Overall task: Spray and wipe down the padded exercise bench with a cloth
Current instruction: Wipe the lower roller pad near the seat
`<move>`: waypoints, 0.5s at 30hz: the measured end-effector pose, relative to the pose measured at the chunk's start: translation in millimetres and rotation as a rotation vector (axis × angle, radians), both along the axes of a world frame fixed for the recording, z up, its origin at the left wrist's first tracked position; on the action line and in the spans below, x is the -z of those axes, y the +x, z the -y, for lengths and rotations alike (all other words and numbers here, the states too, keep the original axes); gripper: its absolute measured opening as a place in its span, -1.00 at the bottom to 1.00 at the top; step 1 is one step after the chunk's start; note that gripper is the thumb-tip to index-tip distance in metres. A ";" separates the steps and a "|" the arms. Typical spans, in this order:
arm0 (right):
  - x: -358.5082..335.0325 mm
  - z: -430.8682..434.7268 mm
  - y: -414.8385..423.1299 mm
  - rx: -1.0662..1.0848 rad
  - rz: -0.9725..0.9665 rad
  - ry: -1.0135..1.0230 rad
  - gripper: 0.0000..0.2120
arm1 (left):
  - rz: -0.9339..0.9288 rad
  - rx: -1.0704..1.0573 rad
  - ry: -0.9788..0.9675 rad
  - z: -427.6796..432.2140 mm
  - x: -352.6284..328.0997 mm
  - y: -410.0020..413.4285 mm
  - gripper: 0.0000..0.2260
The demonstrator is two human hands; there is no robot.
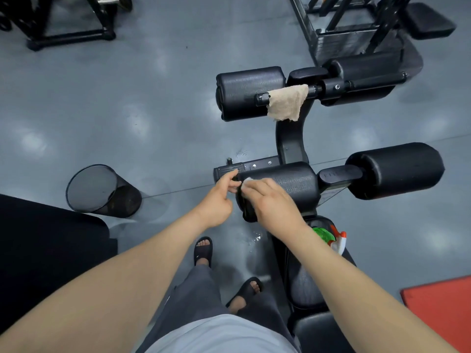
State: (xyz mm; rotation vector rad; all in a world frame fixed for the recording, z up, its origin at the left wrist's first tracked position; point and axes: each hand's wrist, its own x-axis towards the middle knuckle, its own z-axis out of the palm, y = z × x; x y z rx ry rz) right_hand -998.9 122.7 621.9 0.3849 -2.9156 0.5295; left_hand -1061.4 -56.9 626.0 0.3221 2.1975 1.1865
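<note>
The black padded bench runs from its seat pad [305, 289] up to several roller pads. My right hand [270, 200] lies on the near-left roller pad [298, 184] and presses a small white wipe [247, 180] against it. My left hand [219, 197] hovers just left of that roller's end with its fingers loosely curled, fingertips close to the wipe; whether they touch it I cannot tell. A beige cloth [286, 101] hangs over the bar between the far rollers. A green spray bottle [330, 238] with a white and orange trigger lies on the bench behind my right wrist.
A black mesh waste bin [102, 191] stands on the grey floor to the left. Wet drops [254, 238] mark the floor by the bench. A black rack [71, 21] and a weight machine [356, 34] stand far off. A red mat [443, 309] lies at the right.
</note>
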 end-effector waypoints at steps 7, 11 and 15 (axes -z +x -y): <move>6.5 -58.5 8.8 0.447 -0.044 -0.025 -0.65 | -0.035 -0.016 -0.046 -12.8 -4.4 -5.5 -0.47; 6.7 -20.7 26.2 0.121 -0.021 -0.039 -0.56 | -0.062 -0.118 -0.095 -27.1 -0.8 -10.0 -0.57; 8.4 -57.3 28.0 0.128 -0.044 -0.002 -0.59 | -0.127 -0.099 -0.176 -33.3 3.0 -11.6 -0.42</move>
